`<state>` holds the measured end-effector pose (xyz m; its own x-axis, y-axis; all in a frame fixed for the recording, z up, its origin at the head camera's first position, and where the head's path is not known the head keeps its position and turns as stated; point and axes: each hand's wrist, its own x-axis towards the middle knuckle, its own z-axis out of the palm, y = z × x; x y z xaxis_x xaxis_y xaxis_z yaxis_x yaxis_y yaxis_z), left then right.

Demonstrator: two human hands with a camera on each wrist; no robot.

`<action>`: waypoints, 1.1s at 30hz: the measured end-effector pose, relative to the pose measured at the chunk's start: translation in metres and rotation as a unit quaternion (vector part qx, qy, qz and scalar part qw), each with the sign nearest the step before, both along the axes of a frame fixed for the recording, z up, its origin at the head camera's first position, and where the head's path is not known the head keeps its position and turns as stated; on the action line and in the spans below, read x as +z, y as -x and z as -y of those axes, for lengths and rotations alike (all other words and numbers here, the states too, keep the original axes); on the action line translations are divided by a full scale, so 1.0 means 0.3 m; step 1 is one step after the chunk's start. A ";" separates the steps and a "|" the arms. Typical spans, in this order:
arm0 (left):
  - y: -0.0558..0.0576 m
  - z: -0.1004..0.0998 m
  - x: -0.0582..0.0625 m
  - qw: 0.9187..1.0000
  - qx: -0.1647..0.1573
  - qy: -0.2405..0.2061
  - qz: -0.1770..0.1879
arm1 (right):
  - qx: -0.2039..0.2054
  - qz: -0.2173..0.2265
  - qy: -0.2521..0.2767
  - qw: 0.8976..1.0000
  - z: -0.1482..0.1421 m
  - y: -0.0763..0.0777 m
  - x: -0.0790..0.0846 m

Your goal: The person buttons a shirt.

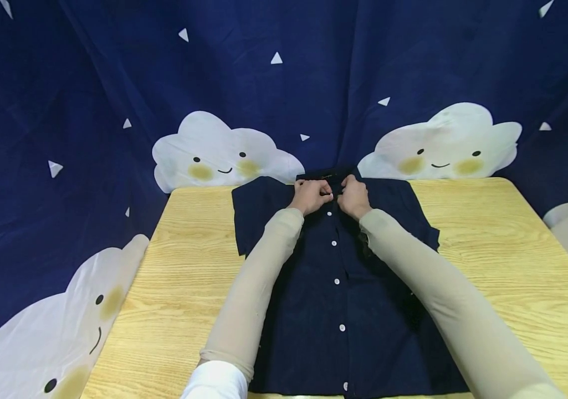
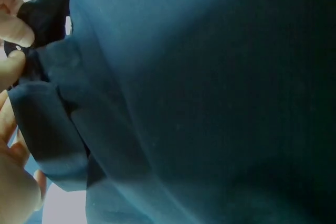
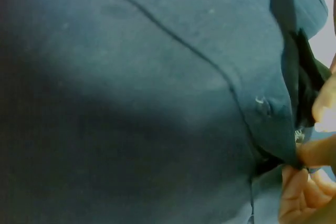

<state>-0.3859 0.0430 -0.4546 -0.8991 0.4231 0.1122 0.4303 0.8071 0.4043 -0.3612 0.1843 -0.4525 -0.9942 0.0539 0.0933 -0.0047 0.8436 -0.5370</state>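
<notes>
Together, my left hand [image 1: 312, 195] and right hand [image 1: 354, 197] pinch front of navy shirt [image 1: 303, 310] just below collar [image 1: 333, 175] (white buttons [image 1: 337, 281] down middle).

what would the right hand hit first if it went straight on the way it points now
Likely the collar of the navy shirt, just beyond the right hand, though depth there is unclear.

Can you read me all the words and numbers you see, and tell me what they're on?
No words or numbers can be read.
Inside the collar of the dark blue button-up shirt: a small mark, maybe writing, too small to read.
On the blue curtain: only pictures, clouds with faces and white triangles, no writing.
</notes>
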 end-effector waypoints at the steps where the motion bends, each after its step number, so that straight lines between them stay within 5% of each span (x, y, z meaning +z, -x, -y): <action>1: -0.001 -0.003 0.000 1.000 0.003 0.002 -0.001 | -0.003 -0.005 0.002 1.000 -0.003 0.000 -0.001; 10: -0.022 -0.029 0.004 0.995 0.025 0.074 -0.057 | 0.062 -0.004 -0.040 0.997 -0.004 0.007 -0.005; 19: -0.035 -0.048 0.008 0.992 0.031 0.080 -0.090 | 0.109 0.029 -0.045 0.993 -0.006 0.018 0.006; 26: -0.040 -0.071 0.005 0.980 0.047 0.135 -0.141 | 0.111 0.057 -0.059 0.990 -0.003 0.016 0.020; 33: -0.050 -0.091 0.003 0.974 0.049 0.160 -0.153 | 0.102 0.079 -0.059 0.990 -0.006 0.014 0.025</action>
